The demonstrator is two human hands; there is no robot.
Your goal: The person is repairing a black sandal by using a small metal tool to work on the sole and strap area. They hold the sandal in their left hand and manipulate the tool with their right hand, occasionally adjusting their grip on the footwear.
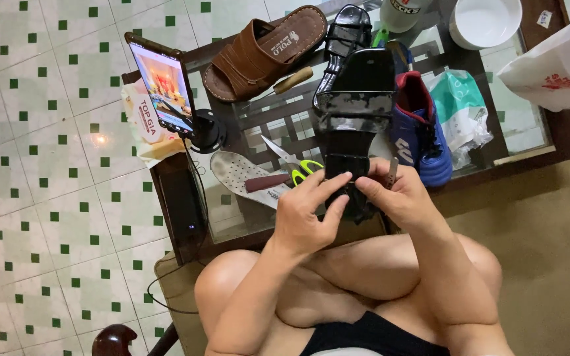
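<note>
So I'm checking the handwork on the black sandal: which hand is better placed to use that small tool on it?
Probably the right hand: it already holds the small tool beside the black sandal, while the left hand grips the sandal's near end.

Lit phone screen (165, 84) upright at table's left; white-green packet (463, 112), white bag (559, 62) right.

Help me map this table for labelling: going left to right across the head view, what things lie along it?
Phone → brown sandal → black sandal, held by left hand and right hand → blue shoe → green-and-white bag → white bag.
</note>
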